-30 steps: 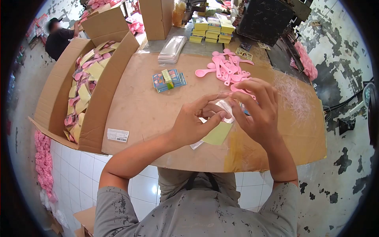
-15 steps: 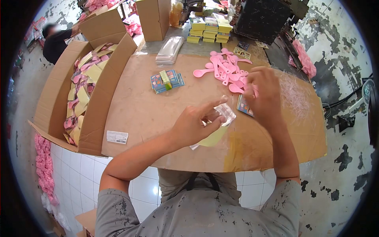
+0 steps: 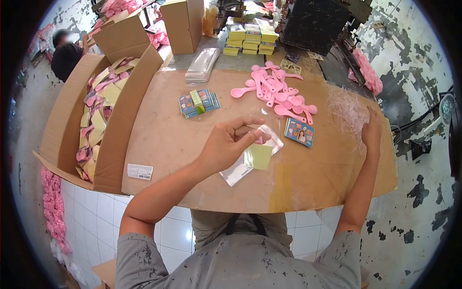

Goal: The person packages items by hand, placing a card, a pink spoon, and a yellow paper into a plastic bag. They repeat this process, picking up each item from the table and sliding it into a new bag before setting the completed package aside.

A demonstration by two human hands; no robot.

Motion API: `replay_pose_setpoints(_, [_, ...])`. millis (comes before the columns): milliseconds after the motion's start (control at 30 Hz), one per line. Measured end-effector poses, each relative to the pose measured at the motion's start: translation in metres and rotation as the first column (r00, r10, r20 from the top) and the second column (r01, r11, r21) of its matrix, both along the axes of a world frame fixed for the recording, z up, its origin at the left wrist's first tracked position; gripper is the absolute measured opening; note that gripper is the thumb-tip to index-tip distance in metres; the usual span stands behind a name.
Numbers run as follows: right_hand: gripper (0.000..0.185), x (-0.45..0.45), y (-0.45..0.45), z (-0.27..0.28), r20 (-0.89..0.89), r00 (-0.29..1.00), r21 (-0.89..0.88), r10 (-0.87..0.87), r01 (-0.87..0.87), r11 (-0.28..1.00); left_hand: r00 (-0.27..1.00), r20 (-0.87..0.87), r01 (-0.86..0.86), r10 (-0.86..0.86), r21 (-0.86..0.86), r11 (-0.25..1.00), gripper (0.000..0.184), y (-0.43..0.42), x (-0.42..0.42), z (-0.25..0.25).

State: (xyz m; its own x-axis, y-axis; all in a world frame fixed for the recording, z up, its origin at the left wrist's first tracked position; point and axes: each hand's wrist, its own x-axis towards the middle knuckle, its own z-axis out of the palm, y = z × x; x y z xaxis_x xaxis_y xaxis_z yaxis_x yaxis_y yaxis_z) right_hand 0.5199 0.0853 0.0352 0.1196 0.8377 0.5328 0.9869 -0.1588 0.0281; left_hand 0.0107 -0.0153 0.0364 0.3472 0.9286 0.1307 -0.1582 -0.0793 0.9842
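My left hand [image 3: 231, 139] is closed on a clear plastic bag, above the middle of the table. A yellow-green card [image 3: 260, 157] shows in the bag, with a bit of pink at my fingertips. Under it lies another clear bag [image 3: 235, 173]. Far to the right, my right hand [image 3: 372, 129] rests at the edge of a heap of thin clear plastic strips [image 3: 345, 111]; its fingers are partly hidden. Between the hands lie a small stack of printed cards [image 3: 299, 132] and, behind it, a pile of pink spoons [image 3: 279, 91].
An open carton [image 3: 126, 113] of packed pieces stands left. On the table are banded blue cards [image 3: 198, 103], a stack of clear bags [image 3: 202, 65] and a white label [image 3: 140, 171]. Yellow card stacks [image 3: 250, 39] and a black box [image 3: 314, 26] stand behind. A person [image 3: 66, 57] is at far left.
My right hand has moved away from my left hand, over to the plastic strips at the right. My left hand still holds the bag; the printed cards and spoons are now uncovered.
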Motion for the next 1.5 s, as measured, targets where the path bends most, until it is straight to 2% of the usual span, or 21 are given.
replay_pose_setpoints(33, [0.055,-0.023,-0.013,0.013,0.003,1.0,0.003,-0.004,0.004,1.0,1.0,0.002,0.004,-0.004,-0.012,1.0,0.037,0.002,-0.001,-0.001])
replay_pose_setpoints(100, [0.05,-0.059,-0.026,0.043,-0.358,0.908,-0.002,0.219,-0.236,0.972,1.0,0.014,0.012,-0.012,-0.016,1.0,0.036,0.003,-0.001,-0.006])
replay_pose_setpoints(167, [0.046,-0.079,-0.027,0.061,-0.651,0.658,0.057,0.38,-0.456,0.888,0.999,0.035,0.008,-0.009,0.012,1.0,0.034,0.006,-0.002,-0.011])
replay_pose_setpoints(233, [0.043,-0.096,-0.025,0.068,-0.842,0.316,0.15,0.437,-0.642,0.752,0.999,0.04,-0.022,0.023,-0.029,0.999,0.033,0.005,-0.002,-0.007])
replay_pose_setpoints(300, [0.041,-0.139,-0.032,0.061,-0.832,0.314,0.079,0.456,-0.748,0.659,0.997,0.061,-0.042,0.045,-0.044,0.998,0.032,0.004,-0.001,-0.007])
replay_pose_setpoints(367, [0.039,-0.19,-0.047,0.053,-0.794,0.258,0.022,0.551,-0.893,0.45,0.995,0.087,-0.04,0.042,-0.03,0.999,0.031,0.006,0.002,-0.013])
replay_pose_setpoints(433, [0.037,-0.242,-0.074,0.052,-0.798,0.194,0.036,0.57,-0.93,0.366,0.994,0.102,-0.028,0.029,-0.015,0.999,0.031,0.005,0.004,-0.014])
replay_pose_setpoints(567, [0.03,-0.275,-0.075,0.016,-0.943,-0.014,0.15,0.333,-0.911,0.384,0.999,0.022,-0.039,0.038,0.043,0.998,0.031,0.007,0.0,-0.018])
replay_pose_setpoints(633, [0.026,-0.275,-0.068,0.009,-0.97,-0.125,0.202,0.21,-0.893,0.403,0.999,0.037,-0.033,0.031,0.036,0.999,0.032,0.005,-0.001,-0.012])
replay_pose_setpoints(733, [0.021,-0.268,-0.066,0.005,-0.965,-0.183,0.25,0.188,-0.862,0.441,0.998,0.054,-0.043,0.042,0.018,0.999,0.032,0.007,-0.002,-0.013])
replay_pose_setpoints(833, [0.019,-0.265,-0.065,0.001,-0.958,-0.157,0.254,0.241,-0.855,0.451,0.998,0.032,-0.05,0.049,0.031,0.998,0.032,0.008,-0.002,-0.017])
replay_pose_setpoints(933, [0.019,-0.264,-0.067,0.003,-0.968,-0.15,0.23,0.199,-0.843,0.486,0.998,-0.012,-0.064,0.066,0.081,0.995,0.032,0.008,-0.003,-0.019])
replay_pose_setpoints(1067, [0.015,-0.258,-0.061,-0.01,-0.954,-0.233,0.296,0.189,-0.83,0.473,0.986,-0.147,-0.059,0.084,0.168,0.984,0.028,0.007,-0.005,-0.016])
replay_pose_setpoints(1233, [0.013,-0.252,-0.055,-0.018,-0.918,-0.295,0.385,0.264,-0.82,0.423,0.989,-0.143,-0.015,0.048,0.221,0.975,0.027,0.011,-0.01,-0.024])
replay_pose_setpoints(1433, [0.02,-0.246,-0.053,-0.018,-0.922,-0.258,0.361,0.29,-0.843,0.399,0.996,-0.086,0.021,-0.004,0.195,0.981,0.031,0.016,-0.009,-0.028])
replay_pose_setpoints(1500, [0.02,-0.249,-0.056,-0.019,-0.93,-0.231,0.34,0.287,-0.836,0.43,0.996,-0.089,0.025,-0.005,0.218,0.976,0.034,0.014,-0.006,-0.027])
